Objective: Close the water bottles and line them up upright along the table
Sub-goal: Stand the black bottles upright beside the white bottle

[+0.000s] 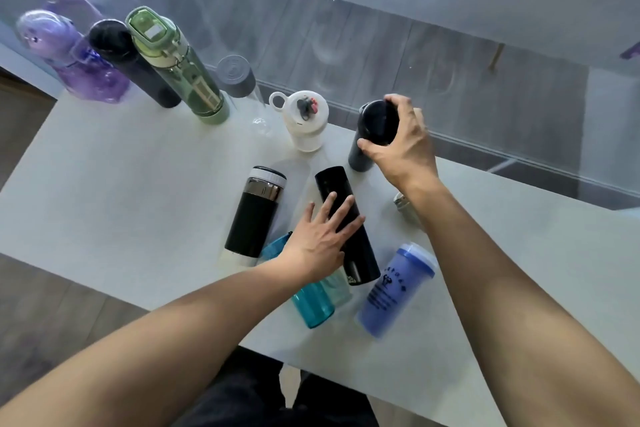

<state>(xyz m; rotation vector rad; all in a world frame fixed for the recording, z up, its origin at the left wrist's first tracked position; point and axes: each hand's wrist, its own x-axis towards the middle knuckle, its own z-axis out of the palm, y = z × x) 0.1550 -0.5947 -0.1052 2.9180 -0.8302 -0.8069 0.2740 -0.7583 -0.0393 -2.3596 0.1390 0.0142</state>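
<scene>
Several bottles stand upright along the far edge of the white table (121,184): a purple one (69,59), a dark one (131,62), a green one (176,69), a clear one with a grey cap (239,80) and a white one (306,121). My right hand (398,146) grips the top of a dark grey bottle (370,135) standing at the right end of that row. My left hand (322,239) rests flat, fingers spread, on a slim black bottle (349,229) lying on the table. A black bottle with a chrome band (254,215), a teal bottle (311,302) and a blue cup (394,291) lie nearby.
A glass wall with printed lettering runs right behind the table's far edge. A small metallic object (401,203) lies partly hidden under my right forearm. The table's near edge runs diagonally by my legs, with wood floor to the left.
</scene>
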